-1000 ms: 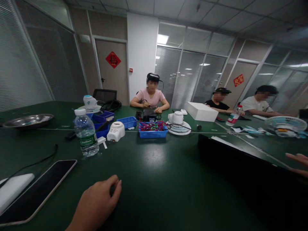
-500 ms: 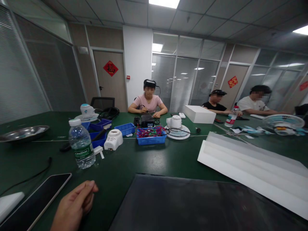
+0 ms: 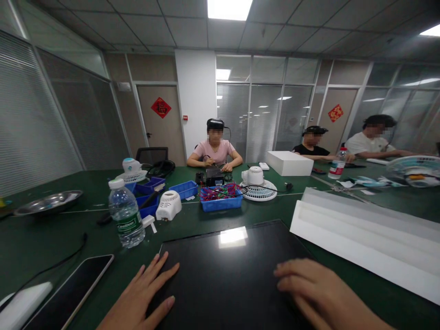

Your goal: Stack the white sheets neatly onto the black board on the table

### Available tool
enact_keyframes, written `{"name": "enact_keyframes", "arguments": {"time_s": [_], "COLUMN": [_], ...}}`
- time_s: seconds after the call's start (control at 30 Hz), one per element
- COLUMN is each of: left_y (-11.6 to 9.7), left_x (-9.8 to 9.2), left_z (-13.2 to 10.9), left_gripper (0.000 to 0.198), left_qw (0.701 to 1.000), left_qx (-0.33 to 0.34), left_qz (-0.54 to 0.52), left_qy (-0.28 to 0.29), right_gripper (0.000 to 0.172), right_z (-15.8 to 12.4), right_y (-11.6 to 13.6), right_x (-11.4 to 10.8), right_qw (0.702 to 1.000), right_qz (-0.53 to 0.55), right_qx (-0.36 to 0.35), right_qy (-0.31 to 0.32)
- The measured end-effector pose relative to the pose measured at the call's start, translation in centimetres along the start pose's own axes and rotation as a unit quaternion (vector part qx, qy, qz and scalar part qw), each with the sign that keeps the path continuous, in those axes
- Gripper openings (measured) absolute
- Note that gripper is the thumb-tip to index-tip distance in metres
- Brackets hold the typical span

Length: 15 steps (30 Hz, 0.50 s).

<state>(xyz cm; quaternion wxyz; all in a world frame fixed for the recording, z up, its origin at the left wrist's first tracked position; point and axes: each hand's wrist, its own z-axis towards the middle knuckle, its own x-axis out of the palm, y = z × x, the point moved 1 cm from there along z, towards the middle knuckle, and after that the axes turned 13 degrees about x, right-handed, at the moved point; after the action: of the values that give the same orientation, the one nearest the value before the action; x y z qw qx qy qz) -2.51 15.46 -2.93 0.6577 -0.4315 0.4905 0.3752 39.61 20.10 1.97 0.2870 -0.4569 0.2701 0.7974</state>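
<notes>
A black, flat, glossy panel (image 3: 227, 270), which looks like a screen, lies on the green table in front of me. A ceiling light reflects in its far part. My left hand (image 3: 144, 293) is open with spread fingers at the panel's left edge, fingertips over its surface. At the right edge, my right hand (image 3: 312, 288) reaches in from the side, fingers stretched over the panel and slightly blurred. Whether its fingertips touch the surface I cannot tell. Left of my left hand lies a dark phone or tablet (image 3: 74, 291).
A water bottle (image 3: 127, 220) stands beyond my left hand. Across the table are a white fan housing (image 3: 168, 205), a blue tray of wires (image 3: 222, 204) and a fan part (image 3: 257, 190). White foam (image 3: 357, 243) lies right. A co-worker (image 3: 215, 153) sits opposite, two others farther right.
My left hand has gone from closed fingers above the table to spread fingers at the panel. My right hand has come into view. The panel now lies farther left and squarer to me.
</notes>
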Motion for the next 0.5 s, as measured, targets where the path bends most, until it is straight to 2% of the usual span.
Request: {"name": "enact_keyframes", "arguments": {"time_s": [0.07, 0.13, 0.23, 0.33, 0.5], "left_y": [-0.9, -1.6, -2.1, -1.8, -0.1], "left_x": [-0.9, -1.4, -1.2, -0.2, 1.4], "left_z": [0.5, 1.2, 2.0, 2.5, 2.7], "left_gripper": [0.053, 0.050, 0.047, 0.046, 0.048], "left_qw": [1.000, 1.000, 0.998, 0.996, 0.995], "left_qx": [-0.009, -0.029, -0.064, -0.064, -0.069], "left_qz": [0.002, 0.007, 0.026, 0.034, 0.015], "left_qy": [0.000, 0.002, -0.015, -0.059, -0.063], "right_gripper": [0.027, 0.026, 0.026, 0.029, 0.031], "right_z": [0.3, -0.1, -1.6, -2.8, -2.6], "right_y": [-4.5, -8.5, -12.6, -14.8, -16.6], "right_x": [-0.2, 0.2, 1.3, 1.9, 2.1], "right_qw": [0.994, 0.984, 0.970, 0.955, 0.938], "right_qz": [-0.011, -0.003, -0.001, -0.004, -0.014], "right_qx": [0.092, 0.160, 0.224, 0.275, 0.336], "right_qy": [-0.053, -0.081, -0.094, -0.110, -0.090]}}
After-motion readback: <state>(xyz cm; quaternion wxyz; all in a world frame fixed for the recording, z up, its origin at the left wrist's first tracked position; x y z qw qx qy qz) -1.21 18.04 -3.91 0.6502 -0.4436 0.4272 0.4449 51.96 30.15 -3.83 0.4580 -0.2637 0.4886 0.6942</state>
